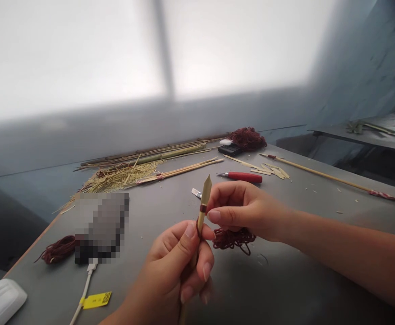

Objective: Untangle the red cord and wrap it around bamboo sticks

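My left hand [175,259] is closed around a thin wooden shaft, held upright and slightly tilted. At its top sits a pale, flat, pointed tip [207,189], shaped like an arrowhead. A narrow wrap of dark red cord [203,208] binds the tip's base to the shaft. My right hand [251,210] pinches thumb and fingers right beside this wrap, apparently on the cord's end, which its fingers mostly hide. Under my right hand lies a loose bundle of dark red cord [234,240]. Just behind the tip, a small metal piece [195,193] rests on the grey table [143,253].
Beyond my hands lie a red-handled knife [245,177], pale slivers [278,171] and a long arrow-like stick [319,174]. Shavings [126,174], shafts [190,169] and a cord heap [248,138] line the back. At left are a cord coil [58,249], a blurred-out device and its white cable [83,293].
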Demonstrator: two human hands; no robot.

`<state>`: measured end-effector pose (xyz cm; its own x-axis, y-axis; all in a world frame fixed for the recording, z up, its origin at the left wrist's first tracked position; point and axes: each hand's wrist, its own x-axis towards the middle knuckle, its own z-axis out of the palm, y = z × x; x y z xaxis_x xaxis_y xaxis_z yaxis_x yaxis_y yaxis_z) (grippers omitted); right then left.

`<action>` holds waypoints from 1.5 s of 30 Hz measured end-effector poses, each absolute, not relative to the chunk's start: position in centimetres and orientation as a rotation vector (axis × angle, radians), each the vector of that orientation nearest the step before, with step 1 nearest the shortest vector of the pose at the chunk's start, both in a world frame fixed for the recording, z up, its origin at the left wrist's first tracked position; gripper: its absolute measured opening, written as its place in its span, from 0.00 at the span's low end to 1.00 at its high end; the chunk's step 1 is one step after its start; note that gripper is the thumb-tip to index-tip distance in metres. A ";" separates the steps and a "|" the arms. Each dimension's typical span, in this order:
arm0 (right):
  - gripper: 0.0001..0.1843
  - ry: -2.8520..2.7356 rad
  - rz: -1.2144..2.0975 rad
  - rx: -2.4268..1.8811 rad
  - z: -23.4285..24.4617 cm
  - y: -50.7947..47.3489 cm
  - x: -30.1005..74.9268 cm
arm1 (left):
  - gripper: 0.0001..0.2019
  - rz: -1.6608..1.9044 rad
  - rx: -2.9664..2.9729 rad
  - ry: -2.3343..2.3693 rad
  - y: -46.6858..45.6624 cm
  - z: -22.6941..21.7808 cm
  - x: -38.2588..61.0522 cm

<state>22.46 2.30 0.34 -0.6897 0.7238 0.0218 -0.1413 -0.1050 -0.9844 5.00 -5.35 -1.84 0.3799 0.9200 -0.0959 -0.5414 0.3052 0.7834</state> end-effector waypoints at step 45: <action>0.14 -1.585 1.832 -0.528 0.4 2.1 22.3 | 0.22 1.035 0.753 0.801 -5.0 -1.0 5.1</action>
<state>22.30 2.15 0.40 -0.7077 0.6977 0.1115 -0.2107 -0.0578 -0.9758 5.06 -4.96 -1.02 0.2944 0.9326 -0.2090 -0.4355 0.3256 0.8392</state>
